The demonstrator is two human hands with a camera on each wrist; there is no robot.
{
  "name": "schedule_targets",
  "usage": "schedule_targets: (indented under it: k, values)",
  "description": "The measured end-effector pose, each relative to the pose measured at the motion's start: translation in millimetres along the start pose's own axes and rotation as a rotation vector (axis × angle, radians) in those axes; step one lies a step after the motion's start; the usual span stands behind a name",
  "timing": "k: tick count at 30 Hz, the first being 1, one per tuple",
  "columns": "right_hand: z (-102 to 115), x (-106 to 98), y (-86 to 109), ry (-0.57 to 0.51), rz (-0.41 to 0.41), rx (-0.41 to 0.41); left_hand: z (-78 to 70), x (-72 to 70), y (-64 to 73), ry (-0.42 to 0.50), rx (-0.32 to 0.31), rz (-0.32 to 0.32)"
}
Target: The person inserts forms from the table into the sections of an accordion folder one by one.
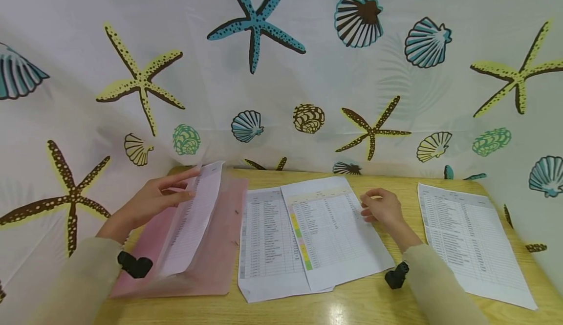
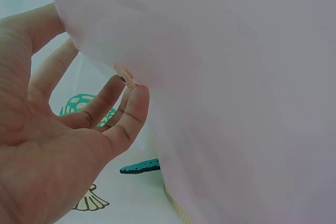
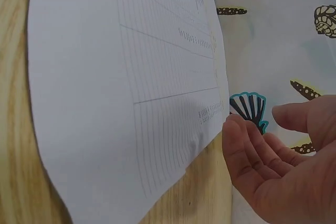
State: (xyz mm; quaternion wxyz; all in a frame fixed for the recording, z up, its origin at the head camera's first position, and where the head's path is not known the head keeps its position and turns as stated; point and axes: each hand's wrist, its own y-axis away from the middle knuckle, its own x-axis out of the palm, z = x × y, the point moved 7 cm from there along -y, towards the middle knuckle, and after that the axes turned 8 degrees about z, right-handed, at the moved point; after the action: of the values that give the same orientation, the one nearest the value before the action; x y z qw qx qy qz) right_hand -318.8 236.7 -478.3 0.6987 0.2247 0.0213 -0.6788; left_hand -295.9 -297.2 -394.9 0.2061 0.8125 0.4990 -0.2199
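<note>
At the left, a pink folder (image 1: 215,247) lies spread on the table. My left hand (image 1: 154,200) pinches the raised left edge of a printed sheet (image 1: 200,217) in it, tilting the sheet up with a translucent leaf beside it. The left wrist view has the fingertips (image 2: 137,95) at the edge of this pale sheet (image 2: 226,87). My right hand (image 1: 381,206), fingers loosely curled and holding nothing, hovers by the right edge of a printed list with a coloured column (image 1: 334,237). That list overlaps another printed sheet (image 1: 270,232).
Another printed sheet (image 1: 472,242) lies apart on the right of the wooden table (image 1: 365,305). A white curtain (image 1: 281,90) patterned with starfish and shells hangs behind the table and along both sides.
</note>
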Motion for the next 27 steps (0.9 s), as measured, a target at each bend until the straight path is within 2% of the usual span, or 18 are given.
schedule_targets:
  k: [7, 16, 23, 27]
  values:
    - [-6.8, -5.3, 0.4, 0.054, -0.001, 0.007, 0.7, -0.8, 0.6, -0.002, -0.001, -0.006]
    - [-14.7, -6.4, -0.9, 0.176, -0.004, 0.037, 1.7, -1.0, 0.9, -0.003, -0.001, -0.004]
    - [-22.4, 0.1, -4.8, 0.325, 0.003, 0.046, 1.6, 0.6, 1.4, 0.003, 0.003, 0.002]
    - [-21.4, 3.5, -3.9, 0.440, -0.036, 0.001, 1.8, 0.2, 0.1, 0.004, 0.003, 0.001]
